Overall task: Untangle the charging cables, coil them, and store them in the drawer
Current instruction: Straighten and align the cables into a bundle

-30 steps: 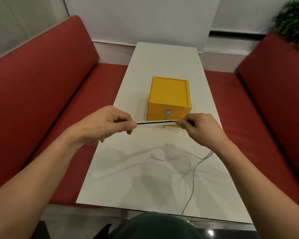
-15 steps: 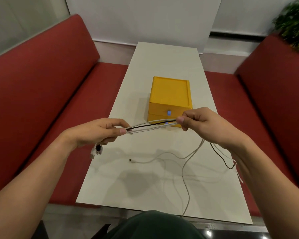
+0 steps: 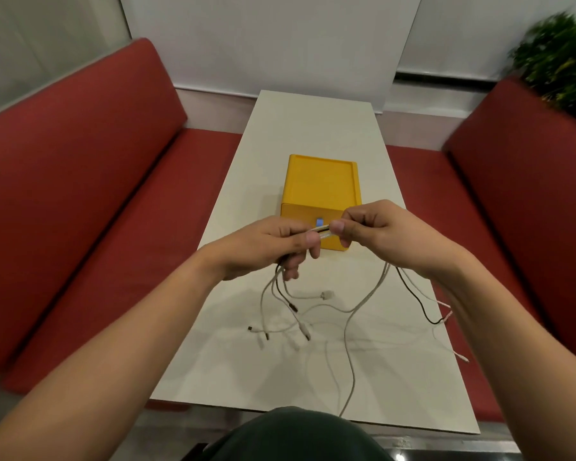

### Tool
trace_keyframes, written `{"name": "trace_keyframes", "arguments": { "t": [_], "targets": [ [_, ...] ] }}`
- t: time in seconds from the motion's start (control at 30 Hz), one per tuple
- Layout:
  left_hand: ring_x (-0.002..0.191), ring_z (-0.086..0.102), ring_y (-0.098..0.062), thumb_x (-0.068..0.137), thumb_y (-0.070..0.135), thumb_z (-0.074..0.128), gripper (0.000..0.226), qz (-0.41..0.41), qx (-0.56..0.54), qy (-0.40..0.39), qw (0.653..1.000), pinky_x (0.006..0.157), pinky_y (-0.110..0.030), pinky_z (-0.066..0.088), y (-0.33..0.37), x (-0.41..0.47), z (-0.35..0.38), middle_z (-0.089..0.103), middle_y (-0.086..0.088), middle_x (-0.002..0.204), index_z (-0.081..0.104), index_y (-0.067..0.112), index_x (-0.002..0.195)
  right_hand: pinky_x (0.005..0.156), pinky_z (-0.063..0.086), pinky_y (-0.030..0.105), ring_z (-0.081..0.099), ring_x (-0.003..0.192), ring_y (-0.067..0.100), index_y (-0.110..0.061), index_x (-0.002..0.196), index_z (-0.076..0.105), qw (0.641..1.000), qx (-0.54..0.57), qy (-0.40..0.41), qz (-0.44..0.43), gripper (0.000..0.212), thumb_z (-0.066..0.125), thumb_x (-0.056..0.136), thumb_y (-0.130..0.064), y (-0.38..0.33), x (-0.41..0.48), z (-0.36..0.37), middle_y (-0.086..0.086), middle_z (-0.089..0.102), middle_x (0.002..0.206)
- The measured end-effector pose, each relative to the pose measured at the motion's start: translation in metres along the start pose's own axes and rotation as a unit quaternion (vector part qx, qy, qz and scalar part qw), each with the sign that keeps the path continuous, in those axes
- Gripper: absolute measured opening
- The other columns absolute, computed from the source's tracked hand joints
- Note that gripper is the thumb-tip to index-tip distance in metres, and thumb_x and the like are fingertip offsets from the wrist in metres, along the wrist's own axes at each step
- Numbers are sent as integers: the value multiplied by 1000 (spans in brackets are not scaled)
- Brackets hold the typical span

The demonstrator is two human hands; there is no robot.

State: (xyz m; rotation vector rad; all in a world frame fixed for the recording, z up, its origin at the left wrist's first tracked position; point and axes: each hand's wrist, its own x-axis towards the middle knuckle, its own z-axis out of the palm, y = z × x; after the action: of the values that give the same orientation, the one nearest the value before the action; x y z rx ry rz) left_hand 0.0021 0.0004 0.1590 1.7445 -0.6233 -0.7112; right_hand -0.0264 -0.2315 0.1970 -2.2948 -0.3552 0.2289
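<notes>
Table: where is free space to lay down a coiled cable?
The table is bare beyond the yellow drawer box, up to the wall, and in strips beside the box. The near half is crowded with loose cables.

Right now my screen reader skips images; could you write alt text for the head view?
The left hand and right hand pinch a bundle of charging cables between them above a white table, loose ends trailing onto it. A yellow drawer box sits behind.

Two hands (image 3: pixel 260 249), one cable bundle (image 3: pixel 322 229), one drawer box (image 3: pixel 321 184)
</notes>
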Motion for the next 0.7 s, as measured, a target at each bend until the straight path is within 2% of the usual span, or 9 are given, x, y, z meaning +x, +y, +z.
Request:
{"name": "trace_keyframes", "arguments": {
  "t": [0.07, 0.17, 0.23, 0.3, 0.43, 0.5, 0.6, 0.7],
  "targets": [
    [54, 44, -14, 105, 36, 51, 33, -19, -3, -3, 1000, 64, -34, 49, 5, 2, -2, 45, 2, 63, 67, 10, 94, 52, 25, 31, 30, 54, 17, -24, 71, 70, 1000, -14, 1, -6, 36, 61, 102, -42, 0, -1, -4, 3, 37, 60],
    [52, 38, -8, 109, 34, 49, 34, -36, 83, 2, 996, 52, -22, 32, 16, 2, -6, 49, 5, 64, 67, 12, 90, 51, 31, 23, 38, 52, 9, -28, 73, 70, 999, -50, -19, -7, 33, 61, 102, -42, 2, -3, -6, -6, 49, 57],
    [54, 38, -7, 108, 35, 51, 34, -39, 152, 8, 988, 52, -21, 31, 22, 0, -12, 51, 9, 62, 69, 14, 88, 55, 36, 18, 45, 54, 4, -27, 80, 71, 997, -59, -52, 6, 27, 62, 102, -38, 5, -6, -9, -8, 63, 65],
    [50, 37, -3, 106, 37, 54, 34, -58, 174, 24, 983, 50, -17, 30, 26, -4, -18, 46, 15, 55, 73, 15, 87, 57, 42, 19, 50, 57, 7, -22, 88, 72, 997, -44, -57, 17, 19, 64, 101, -33, 10, -9, -11, -6, 71, 78],
    [44, 35, -2, 105, 42, 53, 35, -55, 200, 74, 975, 45, -11, 28, 30, -7, -17, 45, 13, 57, 76, 17, 99, 51, 43, 16, 66, 52, 14, -20, 87, 71, 999, -38, 13, 10, 14, 70, 98, -28, 14, -7, -5, 0, 71, 77],
    [43, 39, -1, 105, 39, 55, 30, -48, 232, 93, 967, 45, -11, 31, 30, -9, -16, 47, 9, 60, 76, 22, 92, 53, 46, 19, 73, 57, 16, -19, 90, 70, 999, -25, 26, 15, 13, 70, 98, -29, 13, -6, -1, 2, 72, 77],
    [45, 40, -2, 103, 40, 58, 31, -50, 260, 102, 959, 47, -13, 31, 30, -15, -19, 47, 13, 56, 74, 24, 82, 56, 47, 21, 75, 59, 17, -21, 93, 67, 1000, -29, 9, 5, 14, 64, 102, -31, 9, -9, 3, 0, 73, 77],
    [42, 35, -3, 103, 40, 58, 32, -47, 248, 109, 962, 45, -13, 29, 32, -22, -22, 45, 16, 50, 73, 22, 80, 60, 55, 32, 75, 61, 17, -20, 96, 67, 1000, -21, 0, -9, 15, 60, 104, -31, 2, -11, 1, 0, 73, 77]
  ]
}}
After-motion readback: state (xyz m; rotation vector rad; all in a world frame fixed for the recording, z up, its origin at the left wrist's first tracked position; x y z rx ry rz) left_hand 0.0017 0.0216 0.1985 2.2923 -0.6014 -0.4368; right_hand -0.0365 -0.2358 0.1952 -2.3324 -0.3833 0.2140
